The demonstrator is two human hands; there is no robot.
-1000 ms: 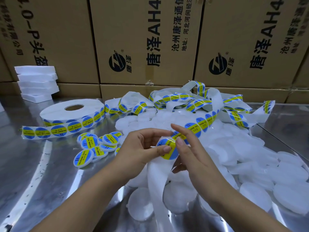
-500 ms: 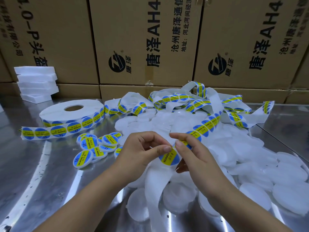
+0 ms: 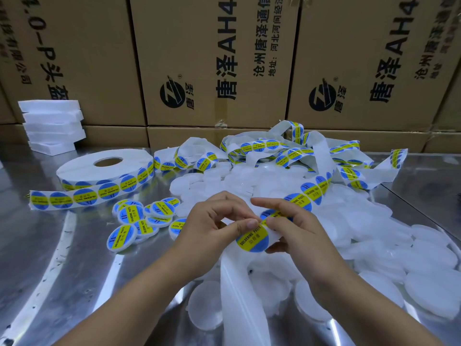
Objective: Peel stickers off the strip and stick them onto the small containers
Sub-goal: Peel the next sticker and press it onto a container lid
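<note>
Your steel table (image 3: 50, 258) carries a wide heap of blank white containers (image 3: 374, 233) under the looping sticker strip (image 3: 314, 188), with a few labelled containers (image 3: 139, 221) to its left. Above the heap, your right hand (image 3: 299, 233) grips the sticker strip, while your left hand (image 3: 212, 226) pinches the edge of a round blue-and-yellow sticker (image 3: 253, 239).

1. Hands: two, left hand (image 3: 212, 228) and right hand (image 3: 296, 228).
2. Sticker roll (image 3: 104, 168): one.
3. Sticker strip (image 3: 311, 188): tangled, number of separate lengths not countable.
4. Sticker (image 3: 252, 239) pinched between the hands: one.
5. Labelled containers (image 3: 122, 237): at least seven in one cluster; overlap hides the exact total.
6. Unlabelled containers (image 3: 434, 288): one heap, too many to count.
7. White foam slabs (image 3: 52, 126): five, stacked.
8. Printed cartons (image 3: 214, 58): three large ones in the upper row.
</note>
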